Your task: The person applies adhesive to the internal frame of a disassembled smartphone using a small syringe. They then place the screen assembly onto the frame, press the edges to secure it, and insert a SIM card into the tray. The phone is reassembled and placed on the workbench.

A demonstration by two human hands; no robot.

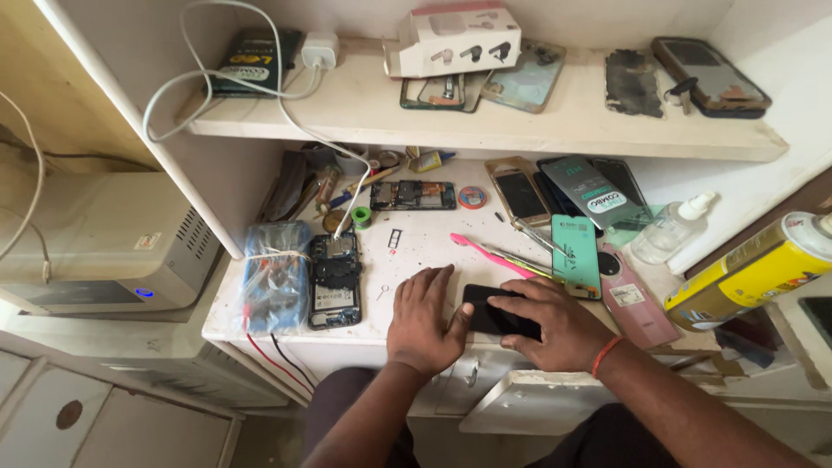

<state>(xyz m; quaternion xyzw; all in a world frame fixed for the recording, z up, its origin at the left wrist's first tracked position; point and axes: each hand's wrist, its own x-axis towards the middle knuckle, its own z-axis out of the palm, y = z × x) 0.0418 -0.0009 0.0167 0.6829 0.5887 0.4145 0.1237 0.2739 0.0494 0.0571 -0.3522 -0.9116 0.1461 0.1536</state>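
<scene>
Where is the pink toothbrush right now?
The pink toothbrush lies on the white worktop just beyond the right hand, left of the green phone-film packet.

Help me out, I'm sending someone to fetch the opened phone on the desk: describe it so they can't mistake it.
On the white desk, below the shelf, look left of the person's left hand. The opened phone lies beside a plastic-wrapped blue bundle. Unlike the black phone under both hands, its back is off, showing dark inner parts.
</scene>
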